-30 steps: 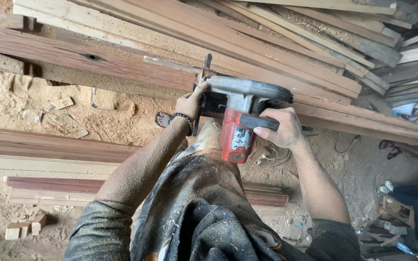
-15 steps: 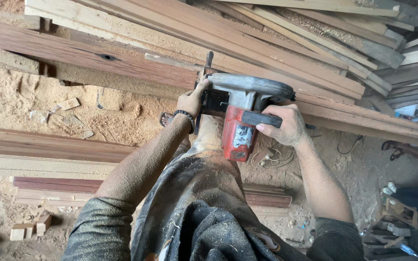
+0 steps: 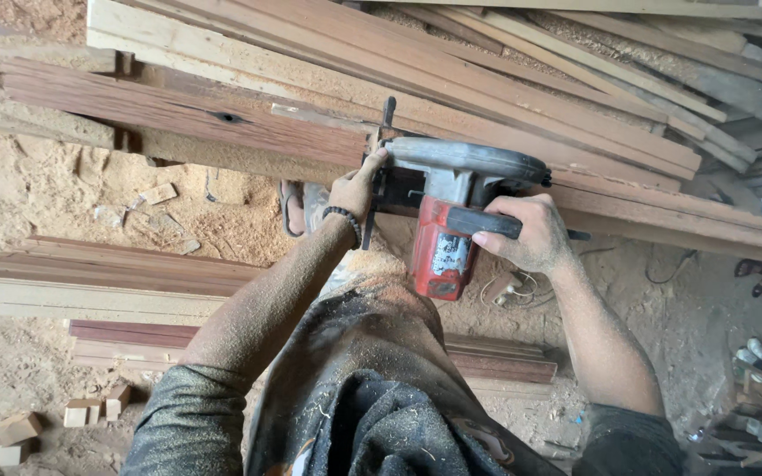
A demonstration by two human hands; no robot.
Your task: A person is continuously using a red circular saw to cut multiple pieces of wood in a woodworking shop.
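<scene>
A red and grey circular saw (image 3: 448, 203) rests on a long reddish-brown plank (image 3: 187, 115) that runs across the view. My right hand (image 3: 525, 231) is wrapped around the saw's black handle. My left hand (image 3: 356, 187), with a dark bead bracelet on the wrist, presses against the front of the saw's base plate at the plank's edge. Both forearms are dusted with sawdust. My raised knee in dusty dark trousers (image 3: 372, 353) sits under the saw.
A stack of pale and brown boards (image 3: 522, 62) lies behind the plank. More planks (image 3: 90, 282) lie on the sawdust-covered ground at left, with small wood offcuts (image 3: 81, 412) nearby. A sandalled foot (image 3: 297, 207) shows below the plank. Clutter sits at the right edge.
The view has drifted slightly, so the saw and hands sit a little lower and to the right in frame. Both hands keep their hold on the saw.
</scene>
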